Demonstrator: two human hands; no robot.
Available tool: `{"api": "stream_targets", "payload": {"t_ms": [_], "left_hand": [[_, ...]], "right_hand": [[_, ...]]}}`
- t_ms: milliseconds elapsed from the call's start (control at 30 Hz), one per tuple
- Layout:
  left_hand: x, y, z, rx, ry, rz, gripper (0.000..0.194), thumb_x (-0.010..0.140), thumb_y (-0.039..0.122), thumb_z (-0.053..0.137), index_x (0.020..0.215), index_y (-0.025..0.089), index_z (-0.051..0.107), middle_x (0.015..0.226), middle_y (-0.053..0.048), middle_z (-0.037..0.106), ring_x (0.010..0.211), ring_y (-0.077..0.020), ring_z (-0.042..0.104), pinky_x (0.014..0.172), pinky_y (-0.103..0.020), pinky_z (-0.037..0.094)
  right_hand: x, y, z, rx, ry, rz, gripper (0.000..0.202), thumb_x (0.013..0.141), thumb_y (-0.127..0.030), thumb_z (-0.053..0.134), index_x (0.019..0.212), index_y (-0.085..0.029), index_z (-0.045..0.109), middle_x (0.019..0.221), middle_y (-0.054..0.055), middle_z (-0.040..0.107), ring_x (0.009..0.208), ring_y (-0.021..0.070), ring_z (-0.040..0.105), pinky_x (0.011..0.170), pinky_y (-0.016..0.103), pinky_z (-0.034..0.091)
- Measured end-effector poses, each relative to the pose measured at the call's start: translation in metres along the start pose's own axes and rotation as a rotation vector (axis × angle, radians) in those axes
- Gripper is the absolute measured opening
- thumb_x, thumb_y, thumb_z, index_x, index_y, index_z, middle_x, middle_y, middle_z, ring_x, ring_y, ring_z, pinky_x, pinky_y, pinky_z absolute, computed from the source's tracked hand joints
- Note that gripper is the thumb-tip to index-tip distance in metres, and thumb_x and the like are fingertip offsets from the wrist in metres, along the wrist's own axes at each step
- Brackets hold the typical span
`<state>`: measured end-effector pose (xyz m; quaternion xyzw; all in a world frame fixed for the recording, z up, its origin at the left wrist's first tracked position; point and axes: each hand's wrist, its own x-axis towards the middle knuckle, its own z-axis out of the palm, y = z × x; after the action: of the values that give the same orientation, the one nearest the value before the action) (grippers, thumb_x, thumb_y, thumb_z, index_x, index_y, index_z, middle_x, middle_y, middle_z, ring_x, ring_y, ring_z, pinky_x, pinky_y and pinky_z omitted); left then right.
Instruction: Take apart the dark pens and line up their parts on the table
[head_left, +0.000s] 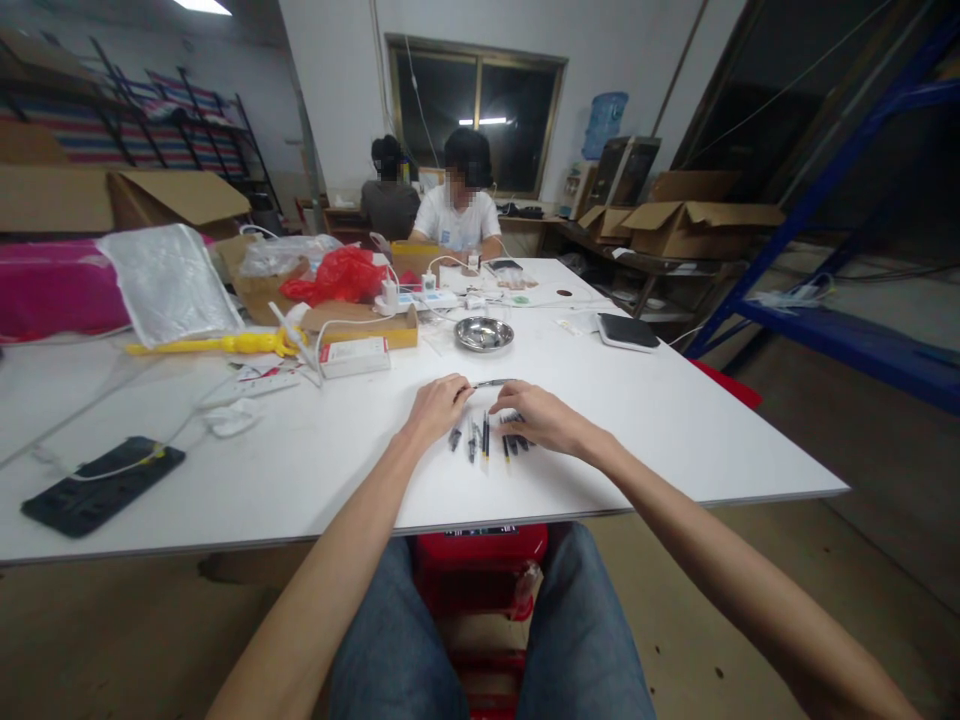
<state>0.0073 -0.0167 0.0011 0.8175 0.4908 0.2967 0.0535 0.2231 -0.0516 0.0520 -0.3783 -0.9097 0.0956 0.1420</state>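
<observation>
White tabletop bears slim black pieces, some yellow-tipped.

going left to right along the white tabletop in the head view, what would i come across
flat black object → crumpled white scrap → white and red box → left hand → right hand → black-topped white device
</observation>
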Motion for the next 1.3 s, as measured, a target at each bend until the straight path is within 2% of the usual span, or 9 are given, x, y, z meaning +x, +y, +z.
{"api": "stream_targets", "payload": {"t_ms": [133,367,533,800,1000,1067,1167,1300], "left_hand": [[-0.001,0.000,0.001,0.035,-0.008,-0.024,0.023,0.097,0.030,0.045,0.090,0.023,0.066,0.093,-0.005,0.071,0.087,-0.0197,0.065,0.072,-0.028,0.044],[-0.002,-0.002,0.004,0.077,0.032,-0.072,0.023,0.098,0.029,0.044,0.091,0.022,0.065,0.093,-0.006,0.071,0.086,-0.0197,0.064,0.071,-0.029,0.042],[-0.004,-0.001,0.008,0.120,-0.004,-0.104,0.022,0.098,0.029,0.044,0.094,0.022,0.064,0.094,-0.006,0.071,0.087,-0.0197,0.064,0.071,-0.028,0.042],[-0.004,0.003,0.006,0.137,-0.034,-0.114,0.022,0.098,0.029,0.043,0.093,0.023,0.064,0.095,-0.006,0.072,0.087,-0.0215,0.065,0.071,-0.029,0.041],[-0.005,0.008,0.002,0.147,-0.052,-0.112,0.020,0.097,0.027,0.045,0.092,0.024,0.064,0.095,-0.006,0.073,0.087,-0.0225,0.066,0.069,-0.030,0.041],[-0.004,0.009,0.002,0.143,-0.054,-0.107,0.020,0.096,0.028,0.046,0.093,0.024,0.065,0.096,-0.006,0.073,0.088,-0.0226,0.066,0.069,-0.030,0.041],[-0.003,0.009,0.004,0.128,-0.048,-0.101,0.020,0.097,0.030,0.046,0.093,0.024,0.065,0.096,-0.006,0.073,0.089,-0.0222,0.066,0.070,-0.029,0.042],[-0.001,0.007,0.006,0.121,-0.046,-0.135,0.021,0.097,0.033,0.046,0.094,0.024,0.065,0.095,-0.006,0.073,0.088,-0.0220,0.066,0.070,-0.029,0.042]], "right_hand": [[0.015,-0.010,0.014,-0.046,0.030,0.023,0.015,0.082,-0.017,0.073,0.097,-0.019,0.076,0.099,0.010,0.068,0.095,0.0241,0.061,0.084,0.035,0.046],[0.023,-0.012,0.036,-0.064,0.069,0.077,0.009,0.081,-0.015,0.073,0.088,-0.019,0.078,0.090,0.008,0.070,0.092,0.0244,0.061,0.081,0.034,0.044],[0.027,-0.014,0.041,-0.062,0.079,0.088,0.005,0.078,-0.021,0.078,0.083,-0.020,0.077,0.086,0.007,0.070,0.089,0.0238,0.059,0.080,0.034,0.042],[0.027,-0.015,0.047,0.044,0.129,0.118,0.008,0.076,-0.015,0.077,0.077,-0.017,0.069,0.080,0.004,0.068,0.083,0.0201,0.056,0.075,0.030,0.040],[0.029,-0.006,0.041,0.356,0.223,0.091,0.009,0.076,-0.014,0.072,0.073,-0.017,0.064,0.073,0.000,0.065,0.072,0.0149,0.057,0.070,0.027,0.041],[0.036,0.005,0.033,0.507,0.320,0.094,0.009,0.077,-0.021,0.071,0.074,-0.017,0.064,0.075,0.000,0.066,0.072,0.0150,0.059,0.071,0.027,0.044],[0.047,0.029,0.025,0.768,0.512,0.173,0.020,0.071,-0.032,0.074,0.079,-0.017,0.063,0.077,0.001,0.066,0.072,0.0157,0.062,0.069,0.028,0.047],[0.054,0.056,0.032,1.050,0.640,0.243,0.033,0.064,-0.035,0.079,0.086,-0.017,0.063,0.078,0.000,0.066,0.075,0.0192,0.070,0.066,0.028,0.048]]}}
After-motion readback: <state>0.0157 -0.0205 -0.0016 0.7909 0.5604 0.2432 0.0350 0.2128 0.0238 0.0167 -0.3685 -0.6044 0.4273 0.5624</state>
